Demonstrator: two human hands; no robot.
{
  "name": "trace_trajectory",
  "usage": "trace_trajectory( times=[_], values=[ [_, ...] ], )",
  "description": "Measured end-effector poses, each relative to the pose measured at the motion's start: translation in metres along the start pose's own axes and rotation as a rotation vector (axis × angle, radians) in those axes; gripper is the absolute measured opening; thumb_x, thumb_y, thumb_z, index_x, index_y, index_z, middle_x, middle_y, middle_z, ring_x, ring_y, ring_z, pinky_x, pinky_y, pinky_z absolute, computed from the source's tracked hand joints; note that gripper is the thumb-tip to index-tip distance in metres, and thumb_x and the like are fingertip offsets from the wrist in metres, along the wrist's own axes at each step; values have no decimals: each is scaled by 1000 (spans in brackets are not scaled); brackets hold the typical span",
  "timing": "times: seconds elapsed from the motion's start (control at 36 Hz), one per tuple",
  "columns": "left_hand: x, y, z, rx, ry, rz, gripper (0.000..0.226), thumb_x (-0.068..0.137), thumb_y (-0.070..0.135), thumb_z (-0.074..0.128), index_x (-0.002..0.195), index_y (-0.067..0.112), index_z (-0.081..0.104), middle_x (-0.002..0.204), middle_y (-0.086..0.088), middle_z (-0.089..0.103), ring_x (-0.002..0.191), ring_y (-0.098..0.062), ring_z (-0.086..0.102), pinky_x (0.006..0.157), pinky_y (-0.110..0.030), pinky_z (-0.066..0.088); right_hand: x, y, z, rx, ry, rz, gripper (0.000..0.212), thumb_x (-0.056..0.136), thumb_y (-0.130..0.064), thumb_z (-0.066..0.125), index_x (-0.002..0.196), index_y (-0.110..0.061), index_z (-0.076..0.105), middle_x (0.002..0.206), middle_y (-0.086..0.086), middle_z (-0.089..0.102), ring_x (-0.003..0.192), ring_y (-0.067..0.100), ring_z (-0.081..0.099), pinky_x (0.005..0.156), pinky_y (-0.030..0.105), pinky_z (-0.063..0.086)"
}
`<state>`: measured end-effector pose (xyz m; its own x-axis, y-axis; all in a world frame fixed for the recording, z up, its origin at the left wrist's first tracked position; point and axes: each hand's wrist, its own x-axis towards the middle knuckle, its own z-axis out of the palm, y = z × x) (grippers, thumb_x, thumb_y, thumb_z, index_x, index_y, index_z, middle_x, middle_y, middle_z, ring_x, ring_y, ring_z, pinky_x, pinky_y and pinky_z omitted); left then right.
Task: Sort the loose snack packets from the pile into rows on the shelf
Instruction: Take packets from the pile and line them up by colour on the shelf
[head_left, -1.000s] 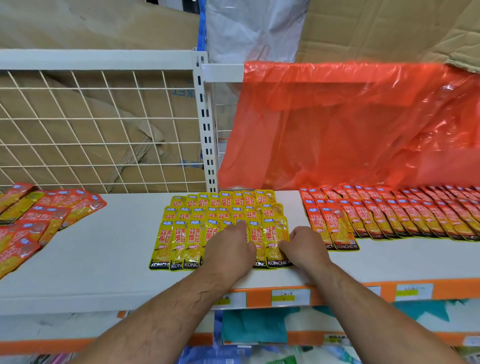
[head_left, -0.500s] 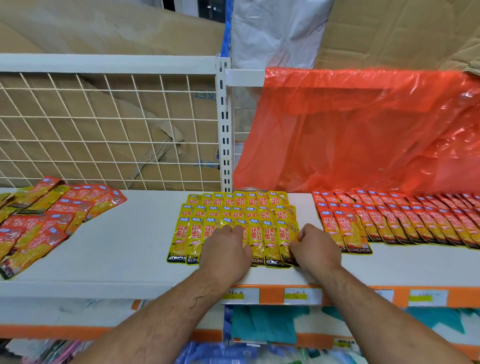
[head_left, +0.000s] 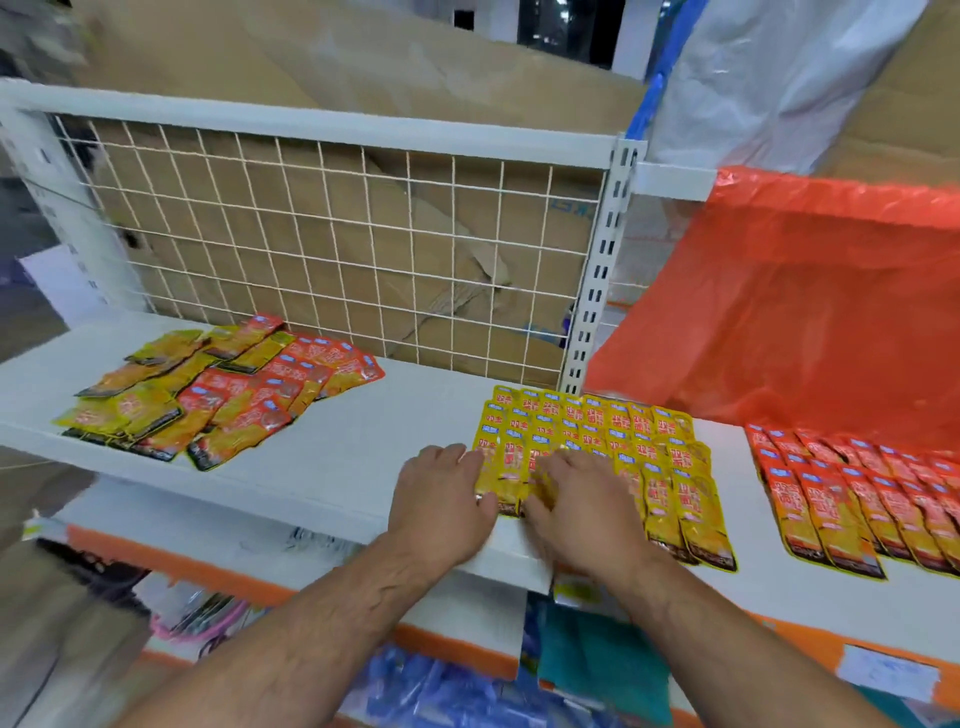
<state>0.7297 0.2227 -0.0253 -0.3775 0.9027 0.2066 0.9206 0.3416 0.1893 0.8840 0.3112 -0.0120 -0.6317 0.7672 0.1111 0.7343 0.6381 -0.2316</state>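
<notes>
Head view, right hand (head_left: 576, 512) blurred, seemingly flat

A shop stockroom or store aisle: white metal shelf (head_left: 332, 457) with orange price-label strip (head_left: 171, 564), white wire-mesh back panel (head_left: 322, 249), flattened brown cardboard boxes (head_left: 363, 67) and rows of yellow snack packets (head_left: 639, 447).
</notes>
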Motion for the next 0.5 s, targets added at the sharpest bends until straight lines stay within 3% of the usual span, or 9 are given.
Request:
trace_trajectory(
  times=[0.08, 0.19, 0.28, 0.5],
  values=[
    [-3, -38, -8, -21, 24, -41, 57, 75, 52, 40, 107, 18, 71, 104, -3, 70, 93, -28, 64, 80, -38, 53, 14, -34, 5, -12, -27, -42, 49, 88, -44, 55, 133, -24, 56, 136, 1, 55, 125, 28, 46, 102, 40, 42],
    [-7, -89, -24, -30, -12, -80, 56, 89, 49, 44, 137, 20, 53, 138, -2, 55, 124, -25, 49, 104, -36, 37, 38, -82, 17, -13, -44, -97, 55, 87, -43, 56, 140, -27, 51, 142, -1, 51, 130, 24, 43, 108, 32, 35],
    [-7, -134, -32, -27, -3, -97, 58, 93, 49, 44, 144, 23, 44, 148, 0, 45, 133, -22, 40, 111, -34, 28, 57, -122, 29, -9, -59, -128, 58, 85, -42, 58, 141, -26, 51, 143, 0, 51, 130, 25, 44, 110, 33, 35],
    [-2, -248, -46, -61, -20, -128, 55, 91, 49, 47, 141, 26, 46, 140, 2, 50, 128, -23, 43, 107, -36, 33, 97, -226, 62, -24, -68, -137, 56, 88, -46, 54, 142, -32, 48, 145, -7, 48, 132, 22, 41, 104, 33, 38]
  ],
)
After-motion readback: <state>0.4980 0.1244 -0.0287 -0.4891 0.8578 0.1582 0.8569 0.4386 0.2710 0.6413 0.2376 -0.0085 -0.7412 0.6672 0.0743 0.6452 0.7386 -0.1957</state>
